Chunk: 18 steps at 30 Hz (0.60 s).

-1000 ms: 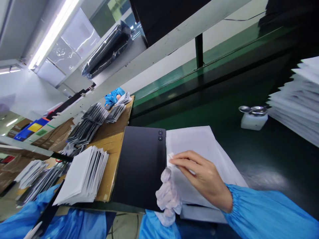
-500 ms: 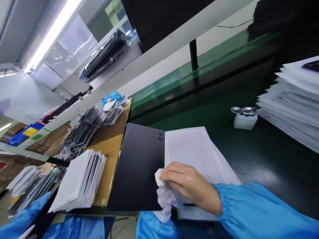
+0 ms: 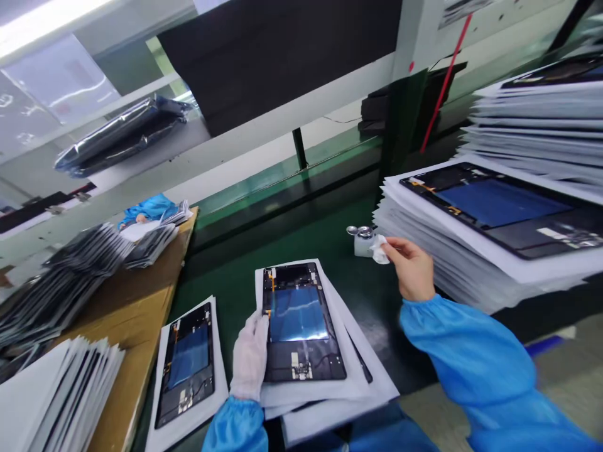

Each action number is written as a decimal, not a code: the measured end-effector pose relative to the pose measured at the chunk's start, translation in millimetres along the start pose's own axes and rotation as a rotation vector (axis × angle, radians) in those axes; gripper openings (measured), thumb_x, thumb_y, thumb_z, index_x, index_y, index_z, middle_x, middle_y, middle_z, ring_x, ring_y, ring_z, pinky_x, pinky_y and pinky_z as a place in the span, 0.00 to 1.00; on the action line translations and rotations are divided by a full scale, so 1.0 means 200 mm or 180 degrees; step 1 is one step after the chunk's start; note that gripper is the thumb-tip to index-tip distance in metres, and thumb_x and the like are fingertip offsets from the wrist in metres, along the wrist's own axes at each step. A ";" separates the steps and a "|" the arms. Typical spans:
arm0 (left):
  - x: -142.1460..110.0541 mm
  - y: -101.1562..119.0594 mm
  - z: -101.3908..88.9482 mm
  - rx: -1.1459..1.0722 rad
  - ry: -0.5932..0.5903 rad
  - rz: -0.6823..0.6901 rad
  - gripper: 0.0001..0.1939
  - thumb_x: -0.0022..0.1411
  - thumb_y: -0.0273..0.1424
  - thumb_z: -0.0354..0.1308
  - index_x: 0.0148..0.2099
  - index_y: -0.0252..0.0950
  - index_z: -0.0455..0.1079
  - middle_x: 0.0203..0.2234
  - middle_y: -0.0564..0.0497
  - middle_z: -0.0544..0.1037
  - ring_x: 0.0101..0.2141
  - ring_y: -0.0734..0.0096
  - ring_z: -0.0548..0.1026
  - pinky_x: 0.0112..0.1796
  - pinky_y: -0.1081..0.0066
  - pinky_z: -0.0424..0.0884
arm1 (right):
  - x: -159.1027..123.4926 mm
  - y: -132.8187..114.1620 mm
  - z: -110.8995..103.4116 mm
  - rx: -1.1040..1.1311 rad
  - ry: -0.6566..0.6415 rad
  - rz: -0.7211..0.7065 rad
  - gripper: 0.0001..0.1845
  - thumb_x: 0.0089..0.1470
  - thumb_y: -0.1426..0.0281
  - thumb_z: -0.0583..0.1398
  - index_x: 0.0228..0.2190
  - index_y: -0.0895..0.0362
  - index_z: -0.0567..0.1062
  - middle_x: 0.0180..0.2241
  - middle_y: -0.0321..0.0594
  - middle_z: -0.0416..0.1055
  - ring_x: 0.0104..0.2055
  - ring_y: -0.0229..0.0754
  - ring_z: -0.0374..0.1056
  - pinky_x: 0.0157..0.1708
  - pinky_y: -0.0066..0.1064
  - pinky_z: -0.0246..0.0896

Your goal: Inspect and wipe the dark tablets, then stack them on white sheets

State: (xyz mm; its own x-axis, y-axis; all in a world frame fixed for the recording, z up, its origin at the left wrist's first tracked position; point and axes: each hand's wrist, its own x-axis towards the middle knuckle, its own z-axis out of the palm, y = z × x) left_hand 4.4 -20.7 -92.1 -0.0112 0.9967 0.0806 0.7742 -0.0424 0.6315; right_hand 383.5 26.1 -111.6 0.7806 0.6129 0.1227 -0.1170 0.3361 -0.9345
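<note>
My right hand (image 3: pixel 412 269), bare, pinches a crumpled white wipe (image 3: pixel 380 251). The wipe is at the right side of a small white dispenser bottle (image 3: pixel 362 246) whose round metal lid is flipped up. My left hand (image 3: pixel 249 356), in a white glove, grips the left edge of a tablet back housing (image 3: pixel 300 358). That housing lies inner side up on white sheets (image 3: pixel 362 376), showing a blue panel, orange flex strips and small metal parts. Another such housing (image 3: pixel 186 364) lies on white paper to the left of my left hand.
To the right rises a tall stack of white sheets (image 3: pixel 414 245), with a housing (image 3: pixel 499 201) on top. A second stack (image 3: pixel 522 122) stands behind it. Brown cardboard (image 3: pixel 146 320) at left carries several stacks of paper-wrapped pieces (image 3: pixel 42 389). A co-worker's blue sleeve (image 3: pixel 153 207) shows beyond.
The view has swung right. My right hand has gone from a plain dark tablet back to the bottle with the wipe. Housings now show their inner sides, and my gloved left hand is visible.
</note>
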 end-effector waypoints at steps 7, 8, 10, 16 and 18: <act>0.00 0.07 -0.10 0.0197 -0.0242 -0.0544 0.18 0.62 0.47 0.53 0.37 0.37 0.72 0.32 0.48 0.79 0.35 0.64 0.78 0.37 0.69 0.69 | 0.05 0.07 0.05 -0.0177 -0.0125 -0.0180 0.21 0.38 0.58 0.68 0.33 0.60 0.78 0.33 0.44 0.76 0.31 0.42 0.71 0.32 0.33 0.69; 0.00 0.08 -0.10 0.0309 -0.0235 -0.0546 0.16 0.62 0.45 0.54 0.32 0.38 0.70 0.29 0.50 0.78 0.34 0.65 0.77 0.36 0.70 0.68 | 0.03 0.09 0.05 -0.0231 -0.0184 -0.0219 0.21 0.40 0.58 0.68 0.34 0.60 0.78 0.33 0.44 0.76 0.31 0.42 0.71 0.32 0.34 0.69; 0.00 0.09 -0.10 0.0598 -0.0193 -0.0513 0.15 0.62 0.43 0.54 0.29 0.38 0.67 0.27 0.52 0.77 0.32 0.67 0.76 0.35 0.71 0.66 | 0.02 0.10 0.04 -0.0397 -0.0236 -0.0359 0.21 0.43 0.58 0.66 0.35 0.60 0.78 0.33 0.44 0.76 0.32 0.43 0.72 0.33 0.35 0.70; 0.00 0.05 -0.10 0.1665 0.0016 0.0522 0.11 0.65 0.30 0.48 0.37 0.40 0.72 0.34 0.49 0.75 0.34 0.66 0.73 0.32 0.71 0.64 | 0.27 0.04 0.12 -0.1431 -0.0141 -0.1295 0.15 0.54 0.63 0.59 0.38 0.59 0.78 0.39 0.46 0.73 0.39 0.44 0.69 0.43 0.39 0.67; -0.01 0.04 -0.09 0.1639 0.0034 0.0673 0.11 0.64 0.28 0.49 0.38 0.41 0.73 0.35 0.48 0.74 0.34 0.65 0.73 0.32 0.71 0.64 | 0.36 0.03 0.15 -0.1853 -0.0379 -0.1532 0.11 0.54 0.68 0.58 0.36 0.59 0.78 0.39 0.45 0.73 0.39 0.43 0.68 0.46 0.40 0.64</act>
State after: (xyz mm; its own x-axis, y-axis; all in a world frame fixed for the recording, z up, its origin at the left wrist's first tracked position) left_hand -1.8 -24.1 -73.6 0.1736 0.9693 0.1742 0.9695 -0.1992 0.1426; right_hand 420.5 93.3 -97.9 0.5882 0.5783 0.5653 0.5876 0.1746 -0.7901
